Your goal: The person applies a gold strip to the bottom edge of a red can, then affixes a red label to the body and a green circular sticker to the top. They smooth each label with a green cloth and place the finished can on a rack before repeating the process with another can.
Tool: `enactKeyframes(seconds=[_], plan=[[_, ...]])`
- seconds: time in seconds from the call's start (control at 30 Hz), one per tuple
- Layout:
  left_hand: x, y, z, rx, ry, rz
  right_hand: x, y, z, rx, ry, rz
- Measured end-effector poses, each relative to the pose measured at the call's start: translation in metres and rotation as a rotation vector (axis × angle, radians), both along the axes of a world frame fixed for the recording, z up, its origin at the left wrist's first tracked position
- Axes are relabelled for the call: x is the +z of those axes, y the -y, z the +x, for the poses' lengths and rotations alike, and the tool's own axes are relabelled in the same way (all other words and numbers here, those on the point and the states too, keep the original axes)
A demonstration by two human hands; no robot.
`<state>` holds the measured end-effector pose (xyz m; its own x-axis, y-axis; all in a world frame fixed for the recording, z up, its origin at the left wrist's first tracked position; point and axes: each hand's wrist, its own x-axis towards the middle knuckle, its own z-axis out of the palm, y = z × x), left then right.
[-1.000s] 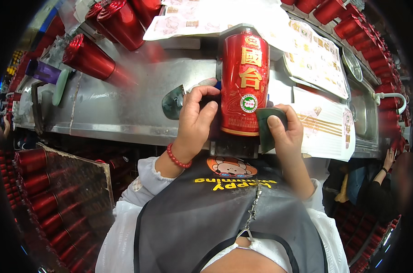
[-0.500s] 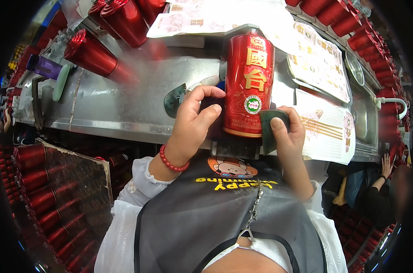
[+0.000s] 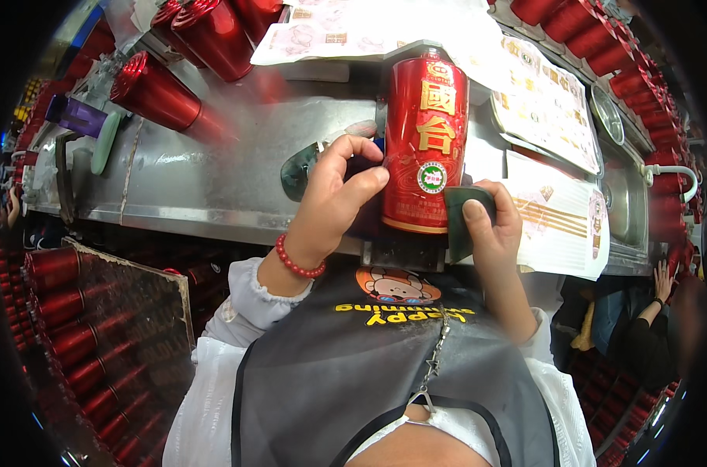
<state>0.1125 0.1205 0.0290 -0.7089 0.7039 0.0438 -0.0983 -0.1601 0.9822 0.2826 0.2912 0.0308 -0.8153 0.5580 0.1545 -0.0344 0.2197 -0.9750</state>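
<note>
A glossy red bottle (image 3: 427,156) with gold lettering and a round green-and-white sticker is in front of me, its base toward me. My left hand (image 3: 338,183) is at its left side, thumb and forefinger apart and curved, the thumb tip at the bottle's edge. Between my right thumb and fingers is a flat dark green scraper-like piece (image 3: 468,218). That right hand (image 3: 500,222) keeps the piece against the bottle's lower right side. Another dark green piece (image 3: 297,173) lies on the counter behind my left hand, partly hidden by it.
Several red bottles (image 3: 157,92) stand at the far left of the metal counter (image 3: 237,171), near a purple object (image 3: 77,115). Printed white sheets (image 3: 552,214) are stacked at right, beside a sink (image 3: 627,210). Another person's hand (image 3: 663,280) shows at far right.
My left hand has shifted slightly right, bringing the thumb tip to the bottle's edge. The bottle's lettering has moved a little to the left. My right hand keeps nearly the same place.
</note>
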Motion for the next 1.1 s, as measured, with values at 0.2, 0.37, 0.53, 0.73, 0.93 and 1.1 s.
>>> enactKeyframes(seconds=[0.2, 0.37, 0.53, 0.73, 0.93, 1.1], plan=[[-0.010, 0.000, -0.004, -0.059, 0.100, -0.035, 0.001, 0.000, -0.001, 0.001, 0.005, -0.004], [-0.018, -0.006, -0.001, 0.145, -0.338, -0.080, 0.003, 0.002, -0.003, -0.011, -0.013, 0.015], [-0.023, -0.005, 0.001, 0.244, -0.551, -0.143, 0.002, 0.002, -0.003, -0.005, -0.024, 0.031], [0.015, 0.008, 0.052, 0.148, -1.407, -0.294, 0.003, 0.000, -0.005, -0.007, -0.024, 0.064], [-0.016, 0.012, 0.045, 0.239, -1.118, -0.379, 0.000, 0.001, -0.005, -0.014, -0.018, 0.048], [-0.009, 0.009, 0.050, 0.230, -1.387, -0.336, 0.002, 0.003, -0.006, -0.045, -0.021, 0.089]])
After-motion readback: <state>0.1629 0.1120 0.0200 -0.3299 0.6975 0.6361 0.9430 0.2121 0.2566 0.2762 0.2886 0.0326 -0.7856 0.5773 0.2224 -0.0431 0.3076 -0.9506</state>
